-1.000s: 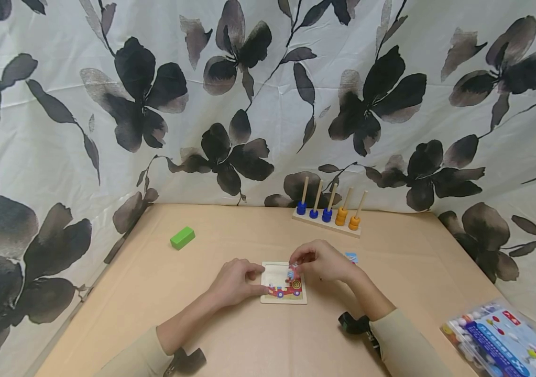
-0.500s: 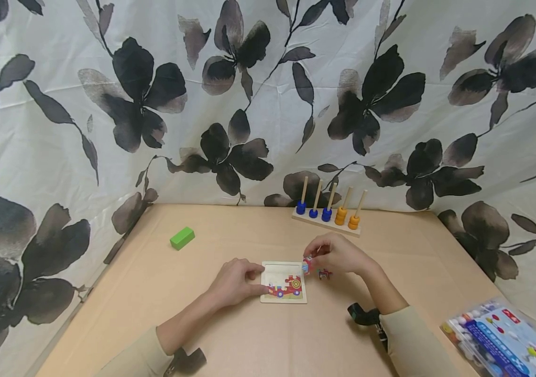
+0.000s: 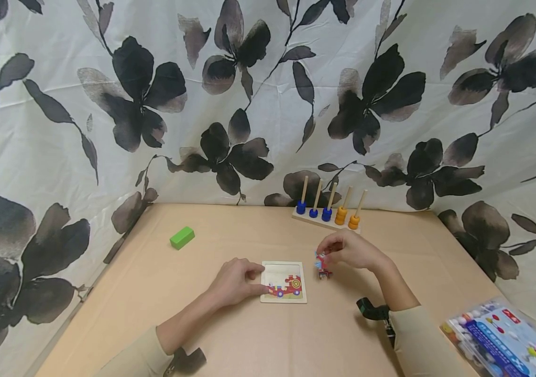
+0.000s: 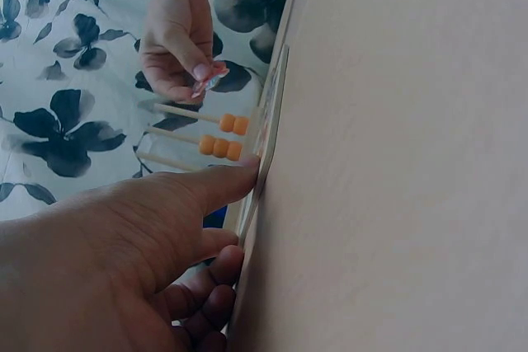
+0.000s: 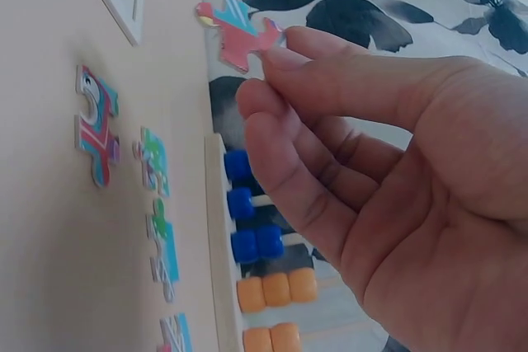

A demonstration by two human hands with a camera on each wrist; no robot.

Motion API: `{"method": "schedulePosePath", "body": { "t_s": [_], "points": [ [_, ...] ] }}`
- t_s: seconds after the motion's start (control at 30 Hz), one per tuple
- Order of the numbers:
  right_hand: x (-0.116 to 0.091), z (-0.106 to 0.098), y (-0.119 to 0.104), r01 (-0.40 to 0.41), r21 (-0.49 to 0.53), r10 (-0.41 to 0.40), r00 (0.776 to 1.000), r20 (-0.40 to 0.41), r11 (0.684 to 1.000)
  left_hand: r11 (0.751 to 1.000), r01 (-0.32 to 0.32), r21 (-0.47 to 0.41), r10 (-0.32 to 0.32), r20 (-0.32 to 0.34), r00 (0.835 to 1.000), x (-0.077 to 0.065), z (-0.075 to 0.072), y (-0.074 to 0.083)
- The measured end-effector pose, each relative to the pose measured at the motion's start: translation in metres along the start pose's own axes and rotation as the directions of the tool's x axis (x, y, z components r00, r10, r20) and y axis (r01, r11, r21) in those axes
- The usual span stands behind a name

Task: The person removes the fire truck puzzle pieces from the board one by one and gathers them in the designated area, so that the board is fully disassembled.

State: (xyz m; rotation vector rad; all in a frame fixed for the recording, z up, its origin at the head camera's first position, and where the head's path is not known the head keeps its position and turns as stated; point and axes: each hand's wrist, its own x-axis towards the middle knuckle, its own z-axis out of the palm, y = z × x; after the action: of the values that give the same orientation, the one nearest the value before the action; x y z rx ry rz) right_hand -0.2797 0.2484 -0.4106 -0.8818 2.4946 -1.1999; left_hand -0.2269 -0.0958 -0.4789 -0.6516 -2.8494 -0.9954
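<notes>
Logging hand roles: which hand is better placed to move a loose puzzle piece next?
Probably the right hand: it pinches one piece near loose pieces; the left hand holds the frame.

Your head view looks forward and down at the surface [image 3: 249, 340] from well back, opposite its far edge, taking in your left hand [image 3: 234, 283], your right hand [image 3: 352, 251] and, past that edge, the cloth [image 3: 268, 104]. Your left wrist view looks low from close behind the left hand towards the far edge, lying sideways, the surface at right. Your right wrist view, close by the right hand, turns the opposite way, the surface at left. All three share the frame [image 3: 277, 271], piece [image 5: 238, 37] and abacus [image 3: 327, 214].
</notes>
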Motion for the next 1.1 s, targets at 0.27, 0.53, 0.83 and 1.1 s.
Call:
{"method": "schedulePosePath", "body": {
  "t_s": [0.27,0.53,0.83,1.1],
  "points": [
    [-0.005,-0.009,0.007,-0.044,-0.005,0.044,0.999,0.018,0.999,1.000,-0.002,0.003,0.002,0.003,1.000,0.001,0.000,0.000],
    [-0.010,-0.013,0.013,-0.076,0.009,0.076,0.997,0.031,0.997,1.000,0.003,0.006,-0.003,0.003,1.000,0.000,0.000,0.000],
    [-0.012,-0.017,0.021,-0.116,-0.024,0.117,0.990,0.078,0.993,1.000,0.005,0.008,-0.005,0.004,1.000,0.000,0.001,-0.001],
    [-0.013,-0.016,0.030,-0.109,-0.044,0.113,0.988,0.108,0.993,1.000,0.004,0.012,-0.004,0.001,1.000,0.000,0.001,-0.001]
  ]
}}
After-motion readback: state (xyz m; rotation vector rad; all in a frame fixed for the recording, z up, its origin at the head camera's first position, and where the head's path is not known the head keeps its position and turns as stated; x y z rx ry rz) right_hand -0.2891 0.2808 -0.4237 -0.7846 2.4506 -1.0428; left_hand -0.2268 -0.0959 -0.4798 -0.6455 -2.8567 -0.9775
